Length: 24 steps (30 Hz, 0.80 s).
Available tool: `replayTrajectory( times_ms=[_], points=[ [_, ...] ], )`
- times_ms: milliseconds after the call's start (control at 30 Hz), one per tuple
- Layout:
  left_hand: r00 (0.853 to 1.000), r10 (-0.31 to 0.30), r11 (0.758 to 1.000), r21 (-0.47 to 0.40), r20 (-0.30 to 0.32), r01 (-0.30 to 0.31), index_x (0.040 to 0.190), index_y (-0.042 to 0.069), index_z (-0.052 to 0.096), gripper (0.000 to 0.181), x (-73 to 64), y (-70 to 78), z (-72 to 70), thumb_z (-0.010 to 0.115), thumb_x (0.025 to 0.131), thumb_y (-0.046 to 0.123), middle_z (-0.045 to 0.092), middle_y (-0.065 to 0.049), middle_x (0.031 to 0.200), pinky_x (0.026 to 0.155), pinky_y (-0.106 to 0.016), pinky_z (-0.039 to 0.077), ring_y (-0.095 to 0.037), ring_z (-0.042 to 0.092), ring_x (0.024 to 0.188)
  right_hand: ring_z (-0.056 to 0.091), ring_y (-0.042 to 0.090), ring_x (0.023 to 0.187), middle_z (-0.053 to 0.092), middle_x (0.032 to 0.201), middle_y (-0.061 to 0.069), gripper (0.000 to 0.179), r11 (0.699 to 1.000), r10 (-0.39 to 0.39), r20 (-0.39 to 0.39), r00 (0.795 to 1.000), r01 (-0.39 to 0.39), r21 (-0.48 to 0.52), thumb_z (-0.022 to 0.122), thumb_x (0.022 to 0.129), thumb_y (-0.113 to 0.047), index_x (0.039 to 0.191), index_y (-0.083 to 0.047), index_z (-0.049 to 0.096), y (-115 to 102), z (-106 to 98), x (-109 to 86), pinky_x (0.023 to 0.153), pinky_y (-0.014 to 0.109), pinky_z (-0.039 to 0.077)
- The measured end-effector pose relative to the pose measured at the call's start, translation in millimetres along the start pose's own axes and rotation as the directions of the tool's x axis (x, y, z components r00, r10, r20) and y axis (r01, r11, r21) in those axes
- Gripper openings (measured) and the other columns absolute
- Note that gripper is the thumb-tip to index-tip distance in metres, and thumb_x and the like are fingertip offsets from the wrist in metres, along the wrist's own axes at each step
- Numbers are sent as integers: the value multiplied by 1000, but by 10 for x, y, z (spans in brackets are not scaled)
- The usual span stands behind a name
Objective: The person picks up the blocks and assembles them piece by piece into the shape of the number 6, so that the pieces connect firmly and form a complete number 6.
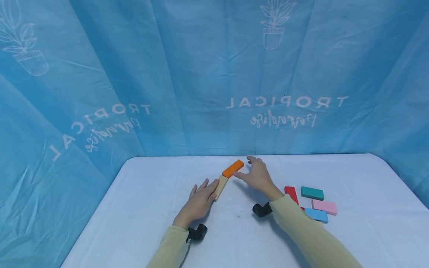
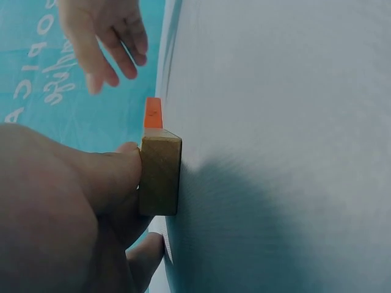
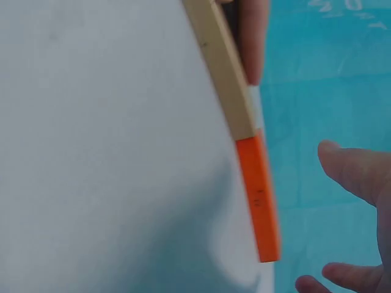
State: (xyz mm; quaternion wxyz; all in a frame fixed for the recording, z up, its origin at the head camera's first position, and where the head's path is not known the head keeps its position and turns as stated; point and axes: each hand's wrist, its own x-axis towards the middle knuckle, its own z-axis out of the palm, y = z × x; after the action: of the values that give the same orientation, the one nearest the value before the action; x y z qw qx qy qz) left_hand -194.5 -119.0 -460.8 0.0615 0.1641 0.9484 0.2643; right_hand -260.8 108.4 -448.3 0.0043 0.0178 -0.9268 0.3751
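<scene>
A plain wooden block [image 1: 220, 188] lies on the white table, its far end meeting an orange block [image 1: 233, 168] at a slight angle. My left hand [image 1: 197, 201] rests against the wooden block's left side, fingers extended and spread; the left wrist view shows that block's near end [image 2: 160, 177] beside the hand. My right hand [image 1: 258, 176] hovers just right of the orange block, thumb and fingers wide apart. In the right wrist view, a gap separates the thumb from the orange block [image 3: 258, 198], and nothing lies between the fingers.
To the right, a red block [image 1: 291, 194], a green block [image 1: 312, 192], a pink block [image 1: 324, 207] and a blue block [image 1: 316, 215] lie together, partly behind my right sleeve [image 1: 301, 230]. A blue printed curtain [image 1: 201, 74] hangs behind the table.
</scene>
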Motion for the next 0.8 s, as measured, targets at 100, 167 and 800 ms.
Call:
replayTrajectory(
  times_ms=[100,167,800],
  points=[
    [1000,-6,1000,-7,-1,6,157,10,36,51,-5,7,-3,46,108,20,40,-9,158,121,-61,7,-35,22,151,52,35,122,55,137,20,86,999,-34,1,999,34,-4,79,83,-44,148,0,44,-12,-89,-72,96,52,53],
    [1000,-6,1000,-18,1,6,157,10,35,51,-8,6,-11,45,108,20,40,-9,158,121,-60,7,-34,21,151,53,35,122,55,137,21,85,998,-60,2,998,60,-5,79,84,-43,147,1,44,-17,-158,-129,96,53,53],
    [990,129,991,-35,50,-127,158,14,34,52,75,-174,-266,44,109,28,37,-8,160,123,-53,15,-29,26,151,55,42,118,55,135,23,79,970,-243,-10,970,242,-29,79,86,-40,145,3,47,346,-757,-668,95,57,51]
  ],
)
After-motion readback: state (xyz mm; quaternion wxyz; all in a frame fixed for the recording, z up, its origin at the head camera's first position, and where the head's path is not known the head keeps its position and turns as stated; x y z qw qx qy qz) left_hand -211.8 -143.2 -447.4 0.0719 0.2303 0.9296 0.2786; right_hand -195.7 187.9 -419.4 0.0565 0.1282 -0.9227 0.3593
